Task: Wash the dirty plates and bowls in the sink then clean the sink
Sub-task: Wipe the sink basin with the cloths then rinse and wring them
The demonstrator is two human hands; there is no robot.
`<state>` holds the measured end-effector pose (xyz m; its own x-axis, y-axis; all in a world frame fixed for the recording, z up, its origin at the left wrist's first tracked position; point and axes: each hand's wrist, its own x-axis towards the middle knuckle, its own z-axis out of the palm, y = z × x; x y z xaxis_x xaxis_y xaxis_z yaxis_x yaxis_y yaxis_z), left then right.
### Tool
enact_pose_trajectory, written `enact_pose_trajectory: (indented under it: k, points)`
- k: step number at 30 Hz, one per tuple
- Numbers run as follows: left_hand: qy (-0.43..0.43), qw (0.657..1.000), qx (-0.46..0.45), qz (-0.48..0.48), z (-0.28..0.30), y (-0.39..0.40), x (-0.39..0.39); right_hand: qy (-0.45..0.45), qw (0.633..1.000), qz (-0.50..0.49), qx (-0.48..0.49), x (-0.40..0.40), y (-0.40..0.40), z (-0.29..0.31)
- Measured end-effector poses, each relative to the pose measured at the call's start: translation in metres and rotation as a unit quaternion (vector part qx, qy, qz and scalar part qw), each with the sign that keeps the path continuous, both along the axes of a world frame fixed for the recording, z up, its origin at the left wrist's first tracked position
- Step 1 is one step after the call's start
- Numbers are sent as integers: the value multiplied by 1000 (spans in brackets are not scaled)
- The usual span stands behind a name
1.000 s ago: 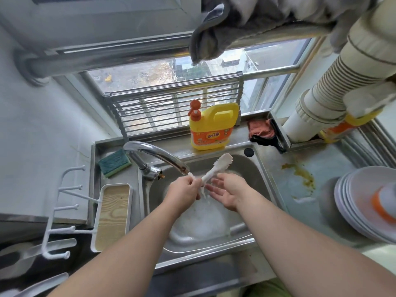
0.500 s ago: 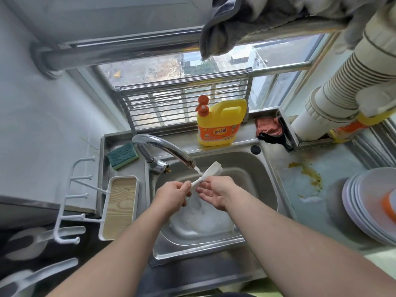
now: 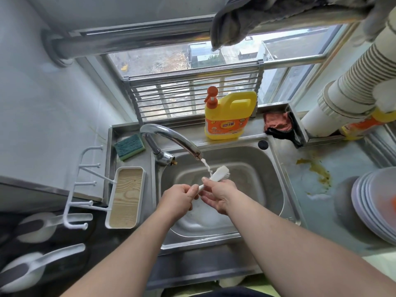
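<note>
Stainless steel sink [image 3: 267, 168]: basin set in a steel worktop [image 3: 334, 189], soapy water in the bottom. Chrome curved tap [image 3: 171, 138] at the sink's back-left corner, water running from its spout. White plastic scrubbing brush [image 3: 218, 173]: over the sink, bristle head under the stream. Left hand [image 3: 177, 200]: over the sink, fingers curled round the brush handle. Right hand [image 3: 218, 195]: over the sink, fingers pinching the brush just below its head. Stack of white plates [image 3: 368, 206]: on the worktop right of the sink. Yellow detergent jug with orange pump [image 3: 229, 116]: ledge behind the sink. Green-and-yellow sponge [image 3: 129, 146]: left of the tap.
</note>
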<state>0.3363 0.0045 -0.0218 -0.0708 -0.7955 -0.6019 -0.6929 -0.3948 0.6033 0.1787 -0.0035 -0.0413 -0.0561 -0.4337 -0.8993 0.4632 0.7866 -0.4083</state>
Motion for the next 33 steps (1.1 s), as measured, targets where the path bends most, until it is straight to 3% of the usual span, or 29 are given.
enact_pose_trajectory:
  k: [9,15,25,33]
  points:
    - [41,998,-42,2,6,-6,-22,0,996,-81,-46,-18,-11,10]
    - [54,998,15,4,10,4,-9,33,999,14,-41,-19,-11,13]
    - [-17,997,62,-33,26,17,32,20,994,100,-32,2,5,9]
    - [-89,991,1,-95,15,24,23,-57,995,-69,-33,-19,-7,17]
